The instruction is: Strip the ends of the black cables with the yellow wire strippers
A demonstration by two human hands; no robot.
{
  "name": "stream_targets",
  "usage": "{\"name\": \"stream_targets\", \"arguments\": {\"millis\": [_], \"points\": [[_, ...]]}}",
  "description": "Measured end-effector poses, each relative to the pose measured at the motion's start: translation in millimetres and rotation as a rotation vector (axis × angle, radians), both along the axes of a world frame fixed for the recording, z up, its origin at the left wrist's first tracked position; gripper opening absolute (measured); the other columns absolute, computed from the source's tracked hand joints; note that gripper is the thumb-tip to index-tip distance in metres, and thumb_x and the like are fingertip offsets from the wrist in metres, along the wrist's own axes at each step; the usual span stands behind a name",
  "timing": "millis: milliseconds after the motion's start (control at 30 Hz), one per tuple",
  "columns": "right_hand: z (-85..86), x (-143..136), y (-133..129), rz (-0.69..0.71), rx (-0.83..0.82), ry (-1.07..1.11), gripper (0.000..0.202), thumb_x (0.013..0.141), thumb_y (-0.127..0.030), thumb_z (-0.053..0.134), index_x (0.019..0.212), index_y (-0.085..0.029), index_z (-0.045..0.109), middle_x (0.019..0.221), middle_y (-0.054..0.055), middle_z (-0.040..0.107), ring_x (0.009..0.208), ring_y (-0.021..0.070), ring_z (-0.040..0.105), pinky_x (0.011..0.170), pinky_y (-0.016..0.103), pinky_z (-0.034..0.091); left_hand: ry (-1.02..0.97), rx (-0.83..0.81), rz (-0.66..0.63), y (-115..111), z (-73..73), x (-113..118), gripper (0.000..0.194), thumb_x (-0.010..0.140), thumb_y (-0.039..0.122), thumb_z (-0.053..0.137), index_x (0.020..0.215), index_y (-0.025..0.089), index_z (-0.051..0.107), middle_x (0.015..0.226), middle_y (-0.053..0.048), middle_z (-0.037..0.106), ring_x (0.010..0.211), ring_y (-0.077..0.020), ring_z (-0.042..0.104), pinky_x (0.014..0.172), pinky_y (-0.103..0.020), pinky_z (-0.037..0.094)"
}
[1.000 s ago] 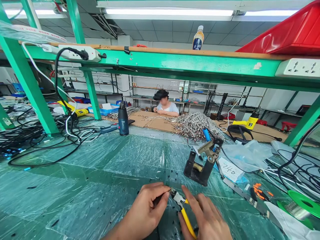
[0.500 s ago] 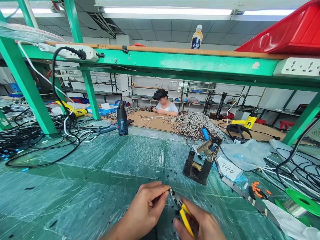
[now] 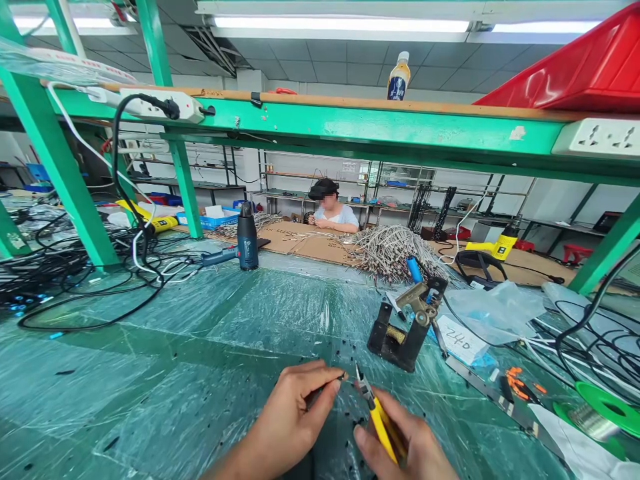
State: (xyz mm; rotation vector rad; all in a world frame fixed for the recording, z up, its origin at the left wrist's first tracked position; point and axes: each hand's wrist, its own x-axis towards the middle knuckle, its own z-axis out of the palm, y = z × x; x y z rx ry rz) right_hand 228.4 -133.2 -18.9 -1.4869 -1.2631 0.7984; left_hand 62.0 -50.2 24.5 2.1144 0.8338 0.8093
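Note:
My left hand (image 3: 300, 413) pinches a thin dark cable (image 3: 343, 377) between thumb and fingertips, with a short end poking out toward the right. Its remaining length is mostly hidden by the hand. In my right hand (image 3: 407, 437) is a pair of yellow-handled cutting pliers (image 3: 379, 420), their tips pointing up and slightly left. The jaws stand just right of the cable end, apart from it. Small black scraps lie on the green film-covered table (image 3: 200, 387) around both hands.
Beyond my hands stands a black soldering iron holder (image 3: 395, 337). Solder wire (image 3: 595, 420) and orange-handled pliers (image 3: 517, 387) lie right. A dark heat gun (image 3: 247, 240) stands farther back, near a pile of grey cables (image 3: 400, 250). Another person (image 3: 333, 210) sits opposite.
The pliers have moved off the cable end, slightly to the right. More of the cable's tip now shows beyond my left fingertips. The whole view has shifted a little.

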Motion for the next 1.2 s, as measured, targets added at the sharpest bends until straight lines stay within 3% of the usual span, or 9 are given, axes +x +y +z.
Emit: {"name": "stream_targets", "arguments": {"millis": [167, 267, 400, 533, 767, 867, 1000, 1100, 1200], "points": [[0.5, 7.2, 3.9, -0.005, 0.151, -0.104, 0.045, 0.083, -0.046, 0.056, 0.119, -0.021, 0.057, 0.086, 0.005, 0.065, 0.072, 0.0173, 0.062, 0.069, 0.026, 0.051, -0.143, -0.317, -0.069, -2.7, 5.9, 3.3, 0.027, 0.093, 0.04, 0.045, 0.103, 0.017, 0.055, 0.068, 0.0, 0.065, 0.048, -0.0092, 0.042, 0.049, -0.021, 0.034], [12.5, 13.2, 1.9, 0.071, 0.158, -0.132, 0.033, 0.09, -0.04, 0.05, 0.117, -0.023, 0.056, 0.091, 0.004, 0.065, 0.081, 0.016, 0.063, 0.075, 0.023, 0.049, -0.196, -0.443, -0.13, -6.6, 5.7, 7.5, 0.029, 0.093, 0.044, 0.043, 0.094, 0.016, 0.054, 0.075, -0.002, 0.066, 0.042, -0.0061, 0.04, 0.043, -0.019, 0.031], [25.2, 14.7, -1.7, 0.084, 0.212, -0.135, 0.023, 0.091, -0.039, 0.05, 0.107, -0.025, 0.059, 0.088, 0.001, 0.063, 0.08, 0.0138, 0.061, 0.073, 0.02, 0.047, -0.188, -0.543, -0.187, -12.4, 0.0, 13.3, 0.034, 0.092, 0.045, 0.044, 0.082, 0.015, 0.056, 0.064, 0.0, 0.062, 0.039, -0.0056, 0.043, 0.04, -0.018, 0.03], [27.0, 13.1, -1.9, 0.123, 0.198, -0.195, 0.021, 0.092, -0.04, 0.047, 0.092, -0.022, 0.058, 0.082, 0.0, 0.06, 0.075, 0.0132, 0.058, 0.07, 0.02, 0.044, -0.243, -0.764, -0.276, -16.1, -4.9, 17.0, 0.036, 0.09, 0.046, 0.046, 0.077, 0.014, 0.057, 0.053, 0.0, 0.061, 0.031, -0.0047, 0.039, 0.033, -0.016, 0.025], [31.6, 12.2, -7.1, 0.182, 0.075, -0.202, 0.029, 0.095, -0.045, 0.037, 0.092, -0.021, 0.052, 0.084, 0.002, 0.058, 0.077, 0.0146, 0.056, 0.072, 0.025, 0.042, -0.348, -1.095, -0.312, -16.2, -2.0, 20.0, 0.026, 0.08, 0.038, 0.058, 0.073, 0.013, 0.062, 0.037, 0.003, 0.053, 0.023, -0.004, 0.031, 0.028, -0.015, 0.017], [38.3, 14.3, -12.8, 0.259, -0.068, -0.082, 0.036, 0.093, -0.052, 0.037, 0.088, -0.021, 0.054, 0.075, 0.0, 0.057, 0.075, 0.0154, 0.056, 0.073, 0.027, 0.042, -0.245, -1.074, -0.362, -17.6, -0.5, 17.8, 0.027, 0.08, 0.038, 0.059, 0.074, 0.012, 0.063, 0.043, 0.002, 0.054, 0.027, -0.0046, 0.036, 0.031, -0.015, 0.02], [42.0, 15.3, -13.7, 0.288, -0.222, 0.117, 0.043, 0.089, -0.059, 0.04, 0.084, -0.019, 0.054, 0.068, -0.002, 0.051, 0.068, 0.0148, 0.054, 0.071, 0.028, 0.041, -0.131, -0.76, -0.335, -20.3, 3.1, 15.5, 0.034, 0.082, 0.045, 0.06, 0.083, 0.012, 0.064, 0.068, -0.004, 0.066, 0.041, -0.0066, 0.049, 0.041, -0.017, 0.034], [37.8, 12.5, -9.4, 0.236, -0.195, 0.118, 0.043, 0.089, -0.059, 0.04, 0.085, -0.019, 0.053, 0.068, -0.002, 0.052, 0.066, 0.0149, 0.054, 0.067, 0.027, 0.042, -0.064, -0.593, -0.323, -19.4, 5.5, 15.8, 0.04, 0.088, 0.046, 0.051, 0.076, 0.011, 0.066, 0.069, -0.004, 0.064, 0.047, -0.0087, 0.055, 0.048, -0.019, 0.038], [29.7, 11.1, -5.4, 0.088, -0.076, -0.091, 0.036, 0.092, -0.052, 0.037, 0.089, -0.02, 0.053, 0.078, 0.001, 0.059, 0.076, 0.0173, 0.058, 0.072, 0.028, 0.043, -0.113, -0.616, -0.275, -15.6, 3.8, 16.9, 0.045, 0.092, 0.046, 0.044, 0.066, 0.013, 0.061, 0.055, 0.0, 0.058, 0.042, -0.0094, 0.055, 0.047, -0.019, 0.036]]}}
